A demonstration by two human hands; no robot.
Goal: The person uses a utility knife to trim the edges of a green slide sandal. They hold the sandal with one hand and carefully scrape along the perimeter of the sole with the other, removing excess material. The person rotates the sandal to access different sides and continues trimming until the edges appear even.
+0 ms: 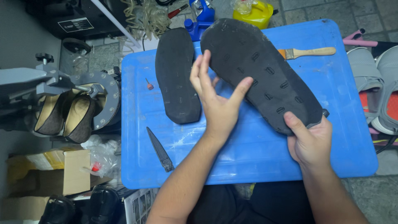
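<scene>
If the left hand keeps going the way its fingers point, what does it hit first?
Probably the dark rubber shoe sole held by the right hand: the left hand already has its fingertips at that sole's edge, though depth is hard to judge.

A paintbrush (309, 52), a dark file (159, 149) and a yellow jug (253, 13) lie nearby.

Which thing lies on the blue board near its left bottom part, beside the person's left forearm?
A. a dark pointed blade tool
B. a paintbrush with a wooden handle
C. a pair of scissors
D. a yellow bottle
A: the dark pointed blade tool lies on the blue board just left of the left forearm, while the paintbrush lies far off at the board's upper right.
</scene>
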